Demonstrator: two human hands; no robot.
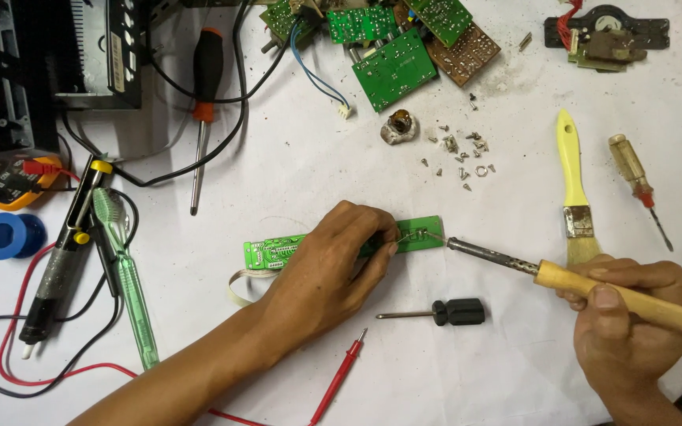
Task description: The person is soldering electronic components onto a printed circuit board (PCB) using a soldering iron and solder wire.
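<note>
1. Head view, centre: the left hand (333, 264) lies palm-down on a narrow green board (278, 252), fingers curled, fingertips pinching a thin wire (418, 233) at the board's right end.
2. The board lies flat on the white table (294, 166); a ribbon cable (238, 288) loops from its left end.
3. Right, near: the right hand (633, 323) is closed around the wooden handle of a soldering iron (586, 285); the iron's tip meets the wire just right of the board.
4. Near the board: a stubby black screwdriver (447, 312) and a red probe (339, 375).
5. Right, far: a yellow brush (571, 185) and an amber screwdriver (638, 185).
6. Far centre: loose screws (459, 154) and green boards (392, 47).
7. Left: a green toothbrush (124, 272), a desoldering pump (61, 260), a blue roll (11, 235).
</note>
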